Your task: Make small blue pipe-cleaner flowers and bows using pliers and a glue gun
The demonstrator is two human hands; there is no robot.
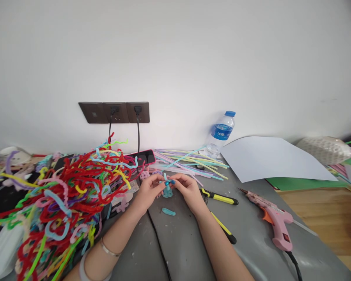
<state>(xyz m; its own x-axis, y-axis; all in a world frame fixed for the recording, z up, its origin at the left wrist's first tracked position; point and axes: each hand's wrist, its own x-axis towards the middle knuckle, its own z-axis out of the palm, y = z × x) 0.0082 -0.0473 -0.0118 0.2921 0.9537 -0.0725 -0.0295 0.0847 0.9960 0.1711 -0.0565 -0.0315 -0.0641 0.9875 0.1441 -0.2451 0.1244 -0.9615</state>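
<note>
two hands work close together over one gray table [183, 242]. the left hand [149, 190] and the right hand [190, 189] hold one blue fuzzy thing [167, 192] between them. the thumb and pointer finger of each hand pinch its top part. one light stem of it pokes up between the fingertips, and its curly part hangs just under them. the tips are so close that i cannot tell just where each one presses. the other fingers are bent and close together.

one small blue bit [169, 212] lies on the table, just below the curly part, and no finger touches it. one pair of pliers [220, 197] with two yellow and black handles lies near the right hand. one pink glue gun [277, 222] with one white stick in its back lies farther right. one bottle [222, 131] with a blue cap leans by the wall, and one big white paper [272, 158] lies beside it.

one phone [148, 157] with a pink edge lies behind the left hand. one big messy pile [76, 183] of fuzzy sticks, too many to count, sits on the left. many straight sticks [190, 159] lie behind the hands. two black plugs sit in the wall.
</note>
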